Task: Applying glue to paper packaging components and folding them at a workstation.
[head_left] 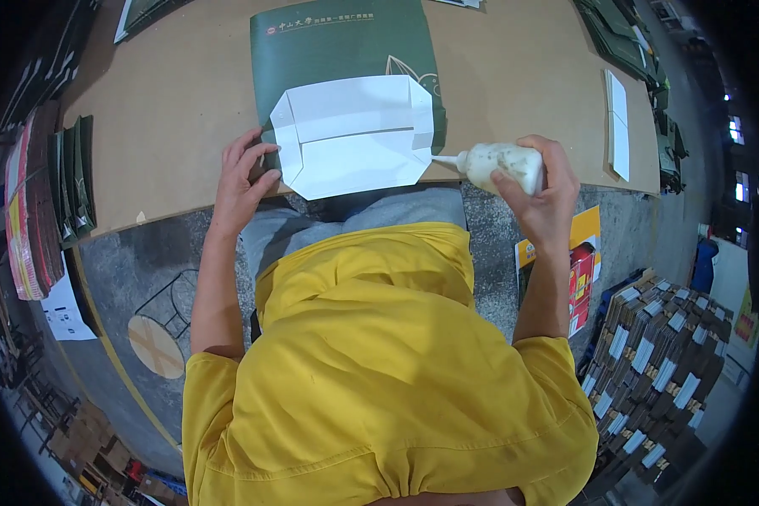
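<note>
A green paper bag (346, 52) lies flat on the table, its near end folded open into a white bottom (358, 114) with angled corner flaps. My left hand (246, 173) grips the bag at the left edge of this white bottom, fingers bent and thumb nearest me. In my right hand (548, 181) is a white squeeze bottle (502, 164), smudged on its side and tilted almost level. Its thin nozzle points left, with the tip at the right corner of the white bottom. My palm hides the bottle's base.
The brown table (169, 126) ends just in front of my lap. White card strips (617, 126) lie by its right edge; green folded bags (76, 181) stand at the left. A round-topped stool (155, 346) is at lower left, a tall cardboard stack (658, 363) at lower right.
</note>
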`<control>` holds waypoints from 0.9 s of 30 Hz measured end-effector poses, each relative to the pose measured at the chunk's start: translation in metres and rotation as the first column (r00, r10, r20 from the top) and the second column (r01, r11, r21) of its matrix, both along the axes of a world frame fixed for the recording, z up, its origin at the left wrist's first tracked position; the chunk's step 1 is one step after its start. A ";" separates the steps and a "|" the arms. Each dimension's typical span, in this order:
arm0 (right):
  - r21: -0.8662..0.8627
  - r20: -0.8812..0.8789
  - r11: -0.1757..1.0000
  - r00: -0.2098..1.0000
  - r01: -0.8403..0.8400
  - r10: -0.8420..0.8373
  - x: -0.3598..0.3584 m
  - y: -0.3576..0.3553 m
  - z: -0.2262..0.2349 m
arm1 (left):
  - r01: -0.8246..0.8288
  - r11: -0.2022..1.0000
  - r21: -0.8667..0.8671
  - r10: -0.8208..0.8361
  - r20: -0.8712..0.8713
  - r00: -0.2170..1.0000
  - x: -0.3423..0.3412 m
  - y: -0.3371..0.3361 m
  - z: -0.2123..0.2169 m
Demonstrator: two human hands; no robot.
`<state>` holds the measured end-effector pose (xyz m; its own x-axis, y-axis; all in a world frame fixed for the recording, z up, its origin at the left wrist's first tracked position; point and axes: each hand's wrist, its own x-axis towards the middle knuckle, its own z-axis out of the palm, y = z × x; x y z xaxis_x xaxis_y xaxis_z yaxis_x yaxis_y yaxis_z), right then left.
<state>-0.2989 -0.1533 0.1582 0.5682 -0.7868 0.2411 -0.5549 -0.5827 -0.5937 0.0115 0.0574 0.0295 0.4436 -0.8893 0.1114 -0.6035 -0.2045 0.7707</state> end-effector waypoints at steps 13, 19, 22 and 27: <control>-0.072 -0.044 0.990 0.992 -0.120 0.117 0.007 0.009 -0.016 | 0.003 1.000 -0.006 -0.003 -0.013 1.000 0.000 -0.001 0.000; -0.074 -0.033 0.986 0.988 -0.150 0.148 0.002 0.007 -0.018 | 0.002 1.000 -0.002 -0.002 0.004 1.000 0.002 -0.002 0.001; 0.408 0.226 0.892 0.925 0.195 -0.306 -0.012 -0.003 -0.014 | 0.023 1.000 -0.009 -0.022 0.038 0.999 0.009 -0.005 0.002; 0.794 0.590 0.599 0.361 -0.103 -0.722 -0.035 -0.050 -0.057 | -0.108 0.981 0.159 0.104 0.029 0.994 0.021 -0.022 0.015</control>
